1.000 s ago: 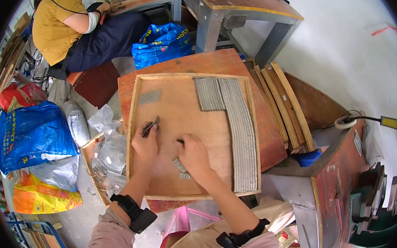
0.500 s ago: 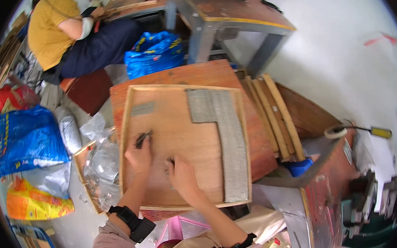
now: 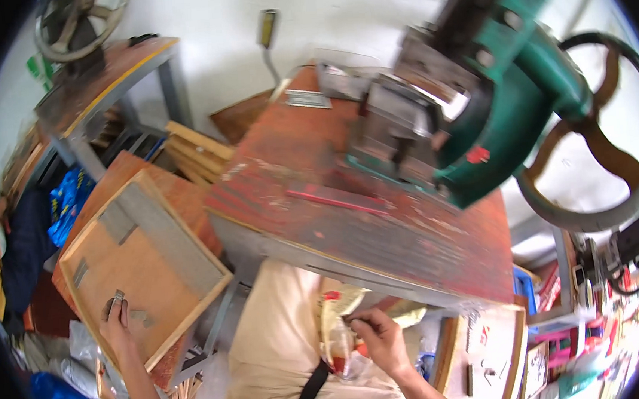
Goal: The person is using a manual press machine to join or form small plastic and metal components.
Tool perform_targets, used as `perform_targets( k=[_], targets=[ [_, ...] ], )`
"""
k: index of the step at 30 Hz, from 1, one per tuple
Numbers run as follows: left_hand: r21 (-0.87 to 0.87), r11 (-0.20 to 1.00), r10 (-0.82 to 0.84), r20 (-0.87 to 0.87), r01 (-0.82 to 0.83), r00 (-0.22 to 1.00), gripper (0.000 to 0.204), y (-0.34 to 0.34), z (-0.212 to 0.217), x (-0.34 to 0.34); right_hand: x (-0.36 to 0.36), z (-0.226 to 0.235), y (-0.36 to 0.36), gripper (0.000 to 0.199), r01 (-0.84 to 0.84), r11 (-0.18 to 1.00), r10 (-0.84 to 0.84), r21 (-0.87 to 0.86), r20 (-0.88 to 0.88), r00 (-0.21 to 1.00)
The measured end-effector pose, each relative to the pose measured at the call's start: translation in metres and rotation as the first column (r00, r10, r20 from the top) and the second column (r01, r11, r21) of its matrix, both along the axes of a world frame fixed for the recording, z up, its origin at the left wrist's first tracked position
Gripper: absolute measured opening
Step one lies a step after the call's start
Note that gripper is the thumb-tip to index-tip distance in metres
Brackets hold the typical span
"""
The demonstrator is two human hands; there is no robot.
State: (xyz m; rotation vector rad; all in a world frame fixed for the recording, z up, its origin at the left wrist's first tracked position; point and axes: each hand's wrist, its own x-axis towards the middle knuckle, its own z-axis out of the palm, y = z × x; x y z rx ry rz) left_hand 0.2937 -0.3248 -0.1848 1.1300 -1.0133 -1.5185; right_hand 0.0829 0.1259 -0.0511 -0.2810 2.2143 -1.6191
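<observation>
My left hand [image 3: 119,328] is over a shallow wooden tray [image 3: 188,317], its fingers closed on a small stack of grey metal pieces [image 3: 119,295]. Tightly packed rows of small grey metal pieces [image 3: 169,241] cover the tray's far right part. A short group of similar pieces [image 3: 81,273] lies by its left edge, and a few more [image 3: 140,317] rest beside my hand. Above my lap, just off the front edge of a worn red workbench [image 3: 292,235], my right hand [image 3: 381,339] is pinched together. Whatever its fingertips hold is too small to make out.
A green hand press [image 3: 512,120] with a large handwheel [image 3: 599,219] stands on the workbench. A red bar [image 3: 338,199] lies before it. Another wooden tray [image 3: 513,353] sits at lower right. At far left a person [image 3: 20,253] sits near a blue bag [image 3: 71,204].
My view has swung right, bringing the press and workbench in. My right hand has left the tray and moved right, over my lap. My left hand stays above the tray.
</observation>
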Motion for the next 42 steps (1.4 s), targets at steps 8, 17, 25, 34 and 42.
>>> perform_targets(
  k=[8,17,25,34,42],
  targets=[
    [0.007,0.501,-0.865,0.029,0.865,0.501,0.025,0.213,0.162,-0.143,0.001,0.029,0.061,0.012,0.114,0.993,-0.089,0.032,-0.426,0.9],
    [-0.136,-0.037,-0.982,0.188,0.99,-0.011,0.019,0.302,0.206,-0.17,0.009,0.083,0.038,0.025,-0.113,0.989,0.027,-0.091,-0.651,0.759],
    [-0.097,-0.018,-0.985,0.173,0.995,-0.001,0.019,0.311,0.208,-0.167,0.009,0.089,0.041,0.021,-0.158,0.987,0.144,0.038,-0.655,0.741],
    [-0.139,0.002,-0.955,0.293,0.99,0.042,0.014,0.301,0.208,-0.162,0.008,0.089,0.029,0.018,-0.16,0.984,0.178,0.084,-0.611,0.771],
    [-0.242,-0.098,-0.901,0.433,0.965,0.017,0.021,0.293,0.203,-0.162,-0.001,0.095,0.023,0.018,-0.252,0.951,0.309,0.18,-0.544,0.78]
  ],
)
